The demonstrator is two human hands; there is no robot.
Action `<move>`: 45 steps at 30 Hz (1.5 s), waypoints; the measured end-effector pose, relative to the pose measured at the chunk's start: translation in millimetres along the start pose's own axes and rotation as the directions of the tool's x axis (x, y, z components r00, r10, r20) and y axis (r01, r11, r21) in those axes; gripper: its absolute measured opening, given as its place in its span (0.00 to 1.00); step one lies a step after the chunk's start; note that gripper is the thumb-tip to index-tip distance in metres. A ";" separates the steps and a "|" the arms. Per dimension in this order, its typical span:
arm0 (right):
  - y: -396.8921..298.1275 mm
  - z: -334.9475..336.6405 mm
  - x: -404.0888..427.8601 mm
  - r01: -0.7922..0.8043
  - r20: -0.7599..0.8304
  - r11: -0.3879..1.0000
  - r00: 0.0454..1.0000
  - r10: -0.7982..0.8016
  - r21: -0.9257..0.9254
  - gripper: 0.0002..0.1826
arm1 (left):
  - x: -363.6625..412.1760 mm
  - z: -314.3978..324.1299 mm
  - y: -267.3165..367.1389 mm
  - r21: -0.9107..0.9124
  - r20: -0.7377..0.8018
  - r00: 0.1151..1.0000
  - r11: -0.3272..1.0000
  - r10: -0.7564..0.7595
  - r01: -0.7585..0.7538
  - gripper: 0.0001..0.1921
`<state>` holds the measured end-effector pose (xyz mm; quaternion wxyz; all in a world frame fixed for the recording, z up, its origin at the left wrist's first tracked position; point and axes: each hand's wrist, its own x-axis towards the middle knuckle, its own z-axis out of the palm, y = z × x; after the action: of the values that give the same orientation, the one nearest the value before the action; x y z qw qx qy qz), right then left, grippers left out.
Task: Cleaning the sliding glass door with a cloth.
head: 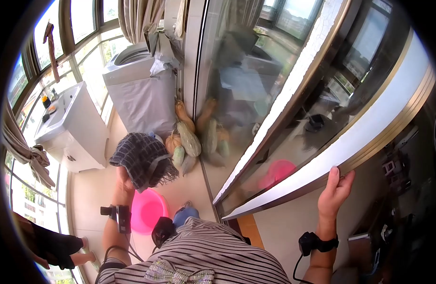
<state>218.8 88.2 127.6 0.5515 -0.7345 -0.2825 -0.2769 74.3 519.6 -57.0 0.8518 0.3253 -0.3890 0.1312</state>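
My left hand (124, 180) holds up a dark checked cloth (143, 159) with a frayed edge; the cloth hides most of its fingers. Beneath that hand, a pink plastic basin (148, 212) rests on the tiled floor. At the right, my right hand (334, 191) touches the edge of a glass sliding door's frame (367, 147), thumb and fingertips against it. Its grip on the frame is not clear. Each wrist wears a strapped black device with a cable.
A washing machine (143, 92) under a grey cover stands ahead, with squashes (188, 139) on the floor beside it. A white washbasin cabinet (79, 131) is at left. Another person's legs (70, 254) show at lower left. A floor track (209, 184) runs along the doorway.
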 end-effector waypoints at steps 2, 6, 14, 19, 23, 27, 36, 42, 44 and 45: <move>-3.5 -10.5 -9.5 -0.015 -0.007 1.000 1.000 0.015 -0.005 0.14 | 2.4 7.1 -10.3 -0.020 -0.092 0.995 0.999 -0.028 0.026 0.19; -17.3 -27.8 -21.3 -0.020 -0.017 1.000 1.000 0.019 -0.017 0.13 | -3.7 34.4 -16.5 0.030 -0.235 0.971 0.998 -0.055 0.064 0.19; -24.4 -73.7 -56.3 0.024 -0.157 0.997 0.987 -0.036 -0.079 0.19 | -27.9 58.8 -32.8 0.094 -0.465 0.877 0.978 -0.121 0.185 0.19; -37.7 -102.1 -78.6 0.007 -0.187 0.991 0.982 -0.031 -0.132 0.20 | -33.9 60.3 -33.9 0.103 -0.521 0.836 0.960 -0.171 0.260 0.19; -44.3 -119.5 -96.7 -0.070 -0.300 0.995 0.953 0.046 -0.069 0.18 | -26.6 60.4 -27.8 0.109 -0.525 0.828 0.949 -0.198 0.297 0.19; -54.8 -136.8 -110.1 -0.134 -0.415 0.989 0.904 0.098 -0.059 0.17 | -29.1 56.4 -24.6 0.095 -0.541 0.806 0.935 -0.241 0.343 0.19; -86.9 -141.5 -108.7 -0.256 -0.586 0.953 0.802 0.118 -0.159 0.23 | -86.7 73.5 18.7 0.132 -0.687 0.682 0.879 -0.253 0.459 0.19; -73.0 -156.2 -98.5 -0.321 -0.715 0.927 0.694 0.091 -0.195 0.23 | -100.9 66.9 1.4 0.044 -0.714 0.609 0.845 -0.346 0.532 0.19; -72.3 -161.7 -104.6 -0.291 -0.724 0.934 0.688 0.052 -0.210 0.22 | -97.4 66.7 -12.9 0.006 -0.695 0.604 0.836 -0.391 0.548 0.19; -77.1 -155.7 -103.0 -0.302 -0.712 0.929 0.699 0.063 -0.214 0.21 | -92.3 68.4 -12.1 0.005 -0.686 0.608 0.833 -0.399 0.553 0.19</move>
<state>77.7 -55.6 141.2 0.5173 -0.6792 0.0683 -0.5161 -20.5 468.3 -98.4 0.8950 0.4402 0.0555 0.0461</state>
